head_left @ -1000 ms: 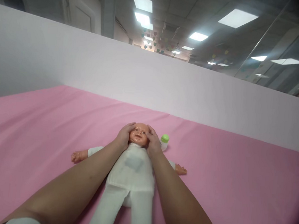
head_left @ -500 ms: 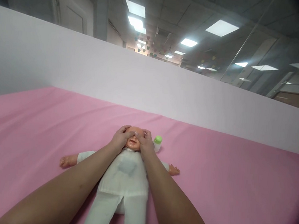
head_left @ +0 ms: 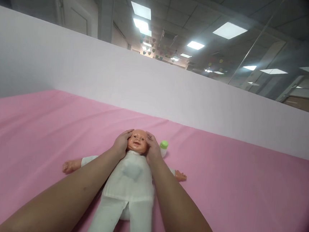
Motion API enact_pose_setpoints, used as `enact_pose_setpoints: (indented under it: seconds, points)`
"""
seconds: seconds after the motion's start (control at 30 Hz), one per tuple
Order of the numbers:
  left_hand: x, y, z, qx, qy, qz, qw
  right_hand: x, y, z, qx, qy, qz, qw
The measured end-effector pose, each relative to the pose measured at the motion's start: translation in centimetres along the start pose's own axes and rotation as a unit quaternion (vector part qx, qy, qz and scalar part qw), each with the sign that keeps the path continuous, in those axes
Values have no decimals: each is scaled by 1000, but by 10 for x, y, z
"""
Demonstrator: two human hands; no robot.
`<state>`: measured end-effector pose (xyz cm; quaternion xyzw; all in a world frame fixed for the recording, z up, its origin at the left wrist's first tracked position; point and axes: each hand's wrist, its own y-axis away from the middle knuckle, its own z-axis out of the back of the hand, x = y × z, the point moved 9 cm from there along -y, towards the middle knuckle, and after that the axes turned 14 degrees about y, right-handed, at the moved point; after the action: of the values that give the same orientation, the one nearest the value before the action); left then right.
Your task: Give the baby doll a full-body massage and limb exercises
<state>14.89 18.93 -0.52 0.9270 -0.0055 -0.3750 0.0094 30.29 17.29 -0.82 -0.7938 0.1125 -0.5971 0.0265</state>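
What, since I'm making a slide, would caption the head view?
Two hands cup the sides of a doll's head, green-topped bottle nearby.

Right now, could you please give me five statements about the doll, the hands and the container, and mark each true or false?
1. The doll lies face up on the pink cover. True.
2. The left hand rests on the doll's belly. False: the left hand is at one side of the head.
3. The right hand touches the other side of the head. True.
4. The container's lid is red. False: the lid is green.
5. The doll's eyes are covered. False: both eyes show.
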Motion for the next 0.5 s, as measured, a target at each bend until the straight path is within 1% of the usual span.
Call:
enact_pose_setpoints:
  seconds: [0.13,0.23,0.37,0.5]
  points:
    - [-2,5,-11,57,-14,13,998,5,3,-6,7,10,0,1000]
    - [-5,8,-19,80,-37,21,996,9,4,-6,-8,28,0,1000]
    - [-4,7,-22,85,-72,32,993,13,4,-2,-38,57,-1,998]
    - [-4,4,-24,80,-83,29,993,12,1,2,-60,76,7,995]
